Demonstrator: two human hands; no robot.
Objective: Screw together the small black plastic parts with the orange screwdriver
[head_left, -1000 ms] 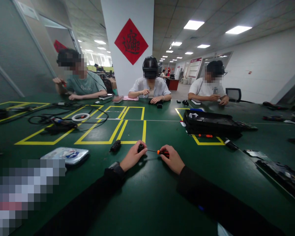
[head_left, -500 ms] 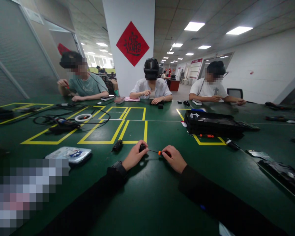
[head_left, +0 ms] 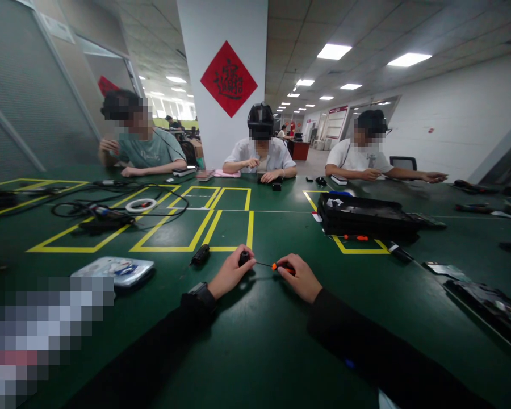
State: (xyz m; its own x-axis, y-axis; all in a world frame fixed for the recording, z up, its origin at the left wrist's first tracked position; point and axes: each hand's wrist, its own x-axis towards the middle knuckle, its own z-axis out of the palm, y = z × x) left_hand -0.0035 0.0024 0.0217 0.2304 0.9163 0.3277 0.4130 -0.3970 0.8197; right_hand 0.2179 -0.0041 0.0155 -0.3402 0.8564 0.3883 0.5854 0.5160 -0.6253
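My left hand [head_left: 231,274] is closed around a small black part [head_left: 244,258], whose kind I cannot make out. Opposite it, my right hand [head_left: 300,276] grips the handle of an orange-and-black screwdriver [head_left: 275,266]. The thin shaft points left and reaches the black part between my left fingers; whether the tip sits in a screw is too small to see. Just left of my left hand, a second small black piece [head_left: 200,255] lies on the green table [head_left: 255,352].
A stack of black trays [head_left: 366,216] stands ahead to the right, an orange-handled tool [head_left: 356,238] before it. Cables and a white ring [head_left: 141,205] lie at the left, above a tin case [head_left: 118,271]. An opened device [head_left: 489,312] lies right. Three people sit opposite.
Both hands keep their grips with the screwdriver still against the black part. The whole view has shifted slightly. At the far right, a co-worker's arm reaches further out to the side.
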